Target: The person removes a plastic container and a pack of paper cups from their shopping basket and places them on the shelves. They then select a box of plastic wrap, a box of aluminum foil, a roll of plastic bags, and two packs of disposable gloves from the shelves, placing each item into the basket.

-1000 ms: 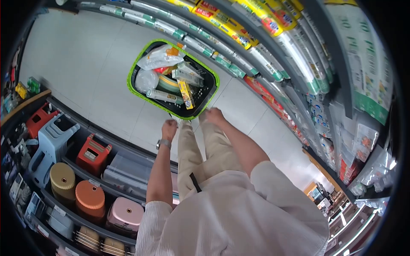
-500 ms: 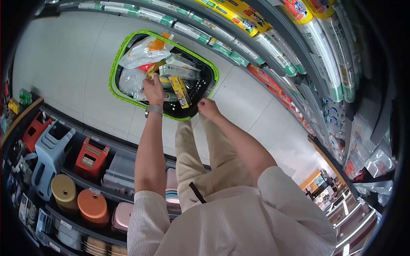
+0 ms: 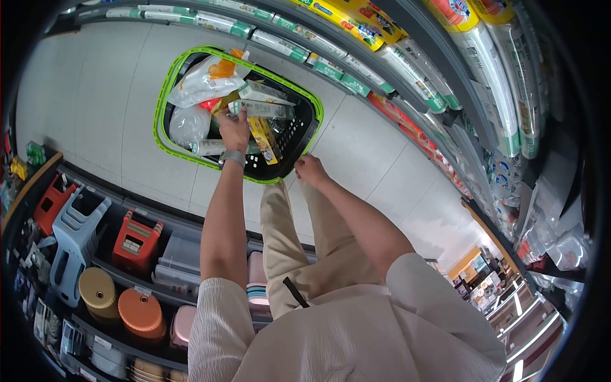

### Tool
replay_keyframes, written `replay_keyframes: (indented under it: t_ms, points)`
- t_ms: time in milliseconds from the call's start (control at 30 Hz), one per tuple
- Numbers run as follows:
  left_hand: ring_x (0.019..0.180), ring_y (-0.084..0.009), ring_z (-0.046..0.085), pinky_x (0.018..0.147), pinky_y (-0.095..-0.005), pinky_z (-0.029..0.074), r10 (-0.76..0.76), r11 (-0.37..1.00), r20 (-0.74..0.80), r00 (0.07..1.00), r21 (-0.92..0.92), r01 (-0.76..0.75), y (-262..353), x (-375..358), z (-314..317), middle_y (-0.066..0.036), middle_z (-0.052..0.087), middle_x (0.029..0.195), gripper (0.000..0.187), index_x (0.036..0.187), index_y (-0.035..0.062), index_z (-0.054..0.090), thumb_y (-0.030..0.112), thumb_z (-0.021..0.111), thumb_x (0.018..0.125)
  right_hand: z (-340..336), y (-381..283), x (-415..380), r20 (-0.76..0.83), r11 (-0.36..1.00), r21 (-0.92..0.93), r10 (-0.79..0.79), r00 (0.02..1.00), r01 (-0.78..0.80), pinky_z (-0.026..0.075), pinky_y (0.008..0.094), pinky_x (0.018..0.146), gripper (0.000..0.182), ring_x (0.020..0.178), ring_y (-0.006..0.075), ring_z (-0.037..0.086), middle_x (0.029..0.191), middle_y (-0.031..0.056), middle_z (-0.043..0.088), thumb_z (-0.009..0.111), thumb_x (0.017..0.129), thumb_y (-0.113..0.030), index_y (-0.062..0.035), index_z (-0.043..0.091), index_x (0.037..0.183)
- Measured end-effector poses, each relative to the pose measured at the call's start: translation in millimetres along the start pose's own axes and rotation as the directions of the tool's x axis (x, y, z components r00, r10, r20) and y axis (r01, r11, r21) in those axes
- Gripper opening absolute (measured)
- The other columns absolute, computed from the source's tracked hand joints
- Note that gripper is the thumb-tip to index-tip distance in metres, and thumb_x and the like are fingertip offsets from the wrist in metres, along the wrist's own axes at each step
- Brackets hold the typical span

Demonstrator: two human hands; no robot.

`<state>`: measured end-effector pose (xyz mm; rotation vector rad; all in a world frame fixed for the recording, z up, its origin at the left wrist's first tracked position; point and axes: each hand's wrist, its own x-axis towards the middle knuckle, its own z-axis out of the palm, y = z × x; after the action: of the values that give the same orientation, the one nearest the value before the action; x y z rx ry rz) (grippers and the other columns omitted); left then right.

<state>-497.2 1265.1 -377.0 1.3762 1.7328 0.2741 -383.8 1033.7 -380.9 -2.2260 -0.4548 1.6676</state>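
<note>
A black shopping basket with a lime-green rim (image 3: 160,105) is in front of my legs. My left hand (image 3: 234,132), wearing a wristwatch, reaches inside with curled fingers beside a long white-and-green box (image 3: 267,111); what its fingertips grip is hidden. A yellow box (image 3: 264,140) leans just right of that hand. To its left lie a clear plastic bag (image 3: 189,124) and a white-and-green roll (image 3: 209,148). At the basket's near right corner my right hand (image 3: 310,169) is closed on the edge. A white bag with orange parts (image 3: 207,83) fills the far left end.
Shelves of green-and-white rolls (image 3: 280,44) and yellow packages (image 3: 344,24) curve along the top and right. On the lower left shelf stand a blue stool (image 3: 79,223), a red stool (image 3: 137,239) and an orange round stool (image 3: 141,312). Pale tiles (image 3: 369,143) cover the floor.
The basket appears slightly further left. My left hand has shifted a little down and right inside it, and the yellow-green item under its fingers no longer shows. My right hand stays by the corner.
</note>
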Motion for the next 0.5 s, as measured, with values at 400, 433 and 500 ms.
replay_keyframes:
  t_ms: [400, 433, 500]
  points:
    - [0.092, -0.0264, 0.07, 0.079, -0.0345, 0.055, -0.015, 0.99, 0.045, 0.999, -0.138, 0.021, -19, -35, -17, -0.02, 0.071, 0.103, 0.06, 0.124, -0.0078, 0.05, 0.035, 0.076, 0.091, 5, 4, 28, -0.092, 0.986, -0.145, -0.093, 0.991, 0.079, 0.059, 0.0355, 0.071, 0.022, 0.071, 0.0213, 0.073, 0.078, 0.012, 0.073, 0.059, 0.092, -0.02, -0.0002, 0.069, 0.091]
    - [0.096, -0.0295, 0.069, 0.083, -0.0374, 0.054, -0.041, 0.992, 0.054, 0.998, -0.114, 0.047, -12, -37, -19, -0.021, 0.069, 0.108, 0.057, 0.124, -0.0065, 0.051, 0.033, 0.076, 0.09, 5, 2, 27, -0.076, 0.982, -0.173, -0.093, 0.993, 0.079, 0.059, 0.0355, 0.07, 0.022, 0.071, 0.0216, 0.073, 0.078, 0.0122, 0.073, 0.059, 0.092, -0.02, 0.0001, 0.069, 0.091]
    - [0.101, -0.0329, 0.065, 0.088, -0.0414, 0.051, 0.248, 0.958, -0.071, 0.966, 0.163, -0.234, -1, -36, -19, -0.021, 0.066, 0.111, 0.054, 0.125, -0.0049, 0.052, 0.028, 0.076, 0.089, 7, 2, 28, -0.056, 0.975, -0.205, -0.097, 0.994, 0.084, 0.059, 0.0356, 0.07, 0.022, 0.07, 0.022, 0.073, 0.078, 0.0125, 0.073, 0.059, 0.092, -0.02, 0.0003, 0.069, 0.091]
